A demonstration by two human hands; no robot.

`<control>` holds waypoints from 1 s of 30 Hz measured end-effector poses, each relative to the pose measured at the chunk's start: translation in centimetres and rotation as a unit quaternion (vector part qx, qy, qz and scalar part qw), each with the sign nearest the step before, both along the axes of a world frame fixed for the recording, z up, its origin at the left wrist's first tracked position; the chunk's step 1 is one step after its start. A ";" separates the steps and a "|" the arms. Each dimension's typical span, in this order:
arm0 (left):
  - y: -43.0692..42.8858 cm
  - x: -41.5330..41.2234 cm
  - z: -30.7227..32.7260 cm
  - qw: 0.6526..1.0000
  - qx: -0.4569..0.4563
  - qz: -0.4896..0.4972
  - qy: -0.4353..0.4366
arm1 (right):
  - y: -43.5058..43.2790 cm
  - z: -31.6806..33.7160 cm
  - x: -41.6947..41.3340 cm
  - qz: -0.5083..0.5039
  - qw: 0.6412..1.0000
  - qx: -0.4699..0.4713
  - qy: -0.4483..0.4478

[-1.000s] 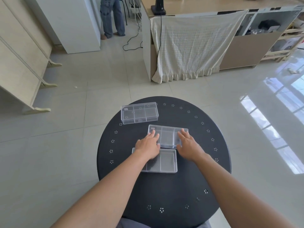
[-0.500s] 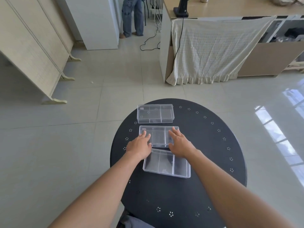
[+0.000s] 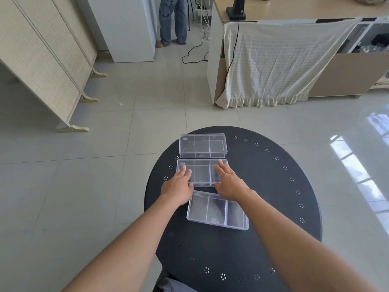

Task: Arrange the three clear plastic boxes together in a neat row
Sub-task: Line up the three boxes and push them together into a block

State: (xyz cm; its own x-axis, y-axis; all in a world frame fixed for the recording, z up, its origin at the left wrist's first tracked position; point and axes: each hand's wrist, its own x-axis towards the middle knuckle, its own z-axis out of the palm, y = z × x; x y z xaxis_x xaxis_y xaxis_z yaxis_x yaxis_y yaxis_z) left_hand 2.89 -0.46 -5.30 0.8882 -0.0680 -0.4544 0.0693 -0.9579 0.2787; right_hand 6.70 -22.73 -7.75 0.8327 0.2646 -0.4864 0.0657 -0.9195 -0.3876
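Note:
Three clear plastic divided boxes lie on a round black table. The far box sits square near the table's back edge. The middle box lies just in front of it, a narrow gap between them. My left hand presses flat on its left end and my right hand on its right end, fingers spread. The near box lies closest to me, skewed clockwise and shifted right, partly under my right wrist.
The table's edge curves close on the left of the boxes. A folding screen stands far left, a cloth-draped desk at the back right, and a person's legs by a white cabinet. Tiled floor surrounds the table.
Both hands have slid the middle box leftward and away from me, into line behind the far box. The near box has turned askew. The camera view has shifted left.

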 end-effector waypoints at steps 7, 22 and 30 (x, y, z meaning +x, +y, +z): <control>0.0 0.3 -0.2 1.000 -0.006 -0.003 0.006 | -0.3 0.9 -0.3 0.008 1.000 -0.001 -0.017; -0.1 0.9 -0.4 1.000 -0.015 -0.004 0.014 | -0.3 0.8 0.1 0.007 0.999 0.000 -0.040; -0.3 -0.5 0.2 0.998 -0.041 -0.007 -0.053 | -0.4 1.1 -1.0 -0.013 0.997 0.016 -0.070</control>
